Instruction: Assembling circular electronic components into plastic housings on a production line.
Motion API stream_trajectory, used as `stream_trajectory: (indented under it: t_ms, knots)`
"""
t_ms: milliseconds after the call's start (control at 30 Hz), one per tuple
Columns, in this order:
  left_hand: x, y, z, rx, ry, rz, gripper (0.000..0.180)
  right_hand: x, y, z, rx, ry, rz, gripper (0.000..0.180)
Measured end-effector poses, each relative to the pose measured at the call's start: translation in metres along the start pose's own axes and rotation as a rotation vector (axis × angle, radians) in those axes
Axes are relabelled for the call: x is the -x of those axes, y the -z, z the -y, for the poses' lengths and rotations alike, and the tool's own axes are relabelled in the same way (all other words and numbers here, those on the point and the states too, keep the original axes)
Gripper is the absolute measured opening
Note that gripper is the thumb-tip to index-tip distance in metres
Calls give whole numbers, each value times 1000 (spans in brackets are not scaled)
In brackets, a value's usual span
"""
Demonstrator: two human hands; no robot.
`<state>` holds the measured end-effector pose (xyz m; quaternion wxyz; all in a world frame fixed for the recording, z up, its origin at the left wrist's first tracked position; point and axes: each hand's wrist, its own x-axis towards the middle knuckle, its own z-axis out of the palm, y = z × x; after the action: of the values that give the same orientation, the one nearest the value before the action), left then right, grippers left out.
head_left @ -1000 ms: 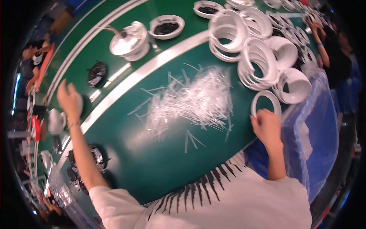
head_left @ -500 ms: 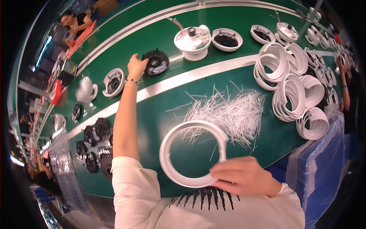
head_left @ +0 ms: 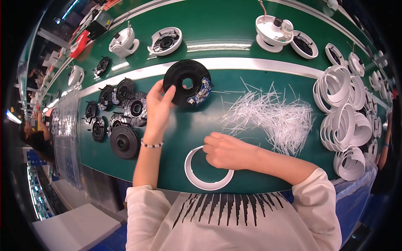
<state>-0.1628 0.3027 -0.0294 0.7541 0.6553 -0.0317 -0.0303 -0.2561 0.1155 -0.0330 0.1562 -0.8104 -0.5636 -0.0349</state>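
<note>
My left hand (head_left: 158, 104) grips the rim of a black round disc (head_left: 178, 93), held up above the table. The disc has a central hole and a small blue circuit board on its right side. Lower down, my right hand (head_left: 224, 150) has curled fingers at the upper right of a white ring (head_left: 190, 171). That hand covers part of the ring, and the grasp itself is hidden. A loose heap of thin clear-white strips (head_left: 284, 119) lies right of my hands.
Several black discs (head_left: 136, 108) are grouped at the left. Stacked white rings (head_left: 333, 90) crowd the right side. Beyond the pale rail (head_left: 234, 63), white housings (head_left: 274, 33) and white bowls with black inserts (head_left: 165, 41) stand on a green surface. A blue bin with plastic (head_left: 351, 198) is at right.
My left hand has brought the black disc from the far surface back over the near table. The white ring is lower, and my right hand has shifted from its lower right to its upper right.
</note>
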Motion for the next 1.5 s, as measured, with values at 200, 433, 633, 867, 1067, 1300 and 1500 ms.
stream_trajectory:
  t_ms: [200,433,633,867,1067,1300,1500]
  knots:
    - [31,-3,8,257,-31,-245,19,-17,19,42,-54,-534,-158,59]
    - [34,-6,12,305,-177,-262,27,-18,7,63,-212,-732,124,106]
    - [40,-9,10,370,-217,-282,32,-8,18,58,-158,-860,200,110]
    - [48,-24,17,415,-210,-174,37,11,38,28,-442,-812,-408,107]
    - [68,-49,27,508,94,127,54,4,22,-10,-734,-833,-751,110]
    - [54,-26,19,1043,582,420,62,5,32,-9,-686,-810,-534,114]
    - [52,-29,23,1010,479,341,51,-2,39,-16,-711,-661,-446,115]
